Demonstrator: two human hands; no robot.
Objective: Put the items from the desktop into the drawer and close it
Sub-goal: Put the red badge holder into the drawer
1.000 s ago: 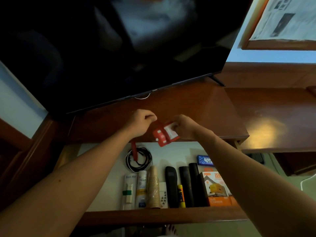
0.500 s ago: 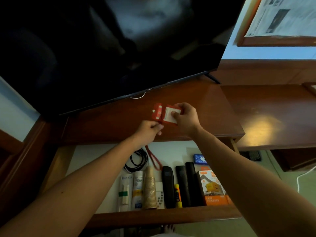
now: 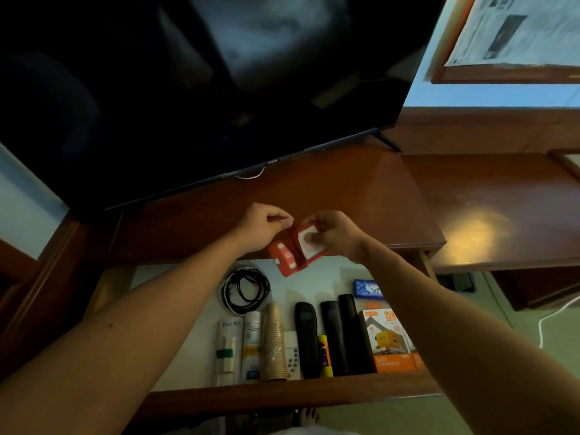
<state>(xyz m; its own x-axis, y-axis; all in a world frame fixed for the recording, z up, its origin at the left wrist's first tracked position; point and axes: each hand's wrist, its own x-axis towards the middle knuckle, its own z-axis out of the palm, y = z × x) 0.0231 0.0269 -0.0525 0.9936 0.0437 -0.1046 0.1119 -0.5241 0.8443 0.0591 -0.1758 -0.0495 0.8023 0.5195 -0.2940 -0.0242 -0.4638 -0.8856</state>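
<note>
card holder (image 3: pixel 293 253): red, with white window; held in the air over the far edge of the open drawer, just near of the desktop's front lip; long axis tilted, low end to the near left, high end to the far right.
strap (image 3: pixel 295 238): red, runs up across the holder to the left fingers; seemingly being wound round it.
left hand (image 3: pixel 262 226): fingers pinched on the strap end, above the holder's far left.
right hand (image 3: pixel 334 235): grasping the holder by its far right end, thumb pressed on the white window; the nearer hand to the free drawer space.
drop relation: open white floor of drawer (image 3: pixel 301 395) lies directly below and near of the holder; judged a short lowering move.
drawer contents, near row left to right: tubes (image 3: pixel 229 350), paper cups (image 3: pixel 274 346), small white remote (image 3: pixel 291 356), black remotes (image 3: pixel 326 337), glue stick (image 3: pixel 324 356), orange box (image 3: pixel 387 343).
drawer contents, far: coiled cable (image 3: pixel 246 288) at left, blue packet (image 3: pixel 367 288) at right.
desktop (image 3: pixel 329 189): bare save for tv (image 3: pixel 188 89).
progress: judged last item; drawer still to be closed.
</note>
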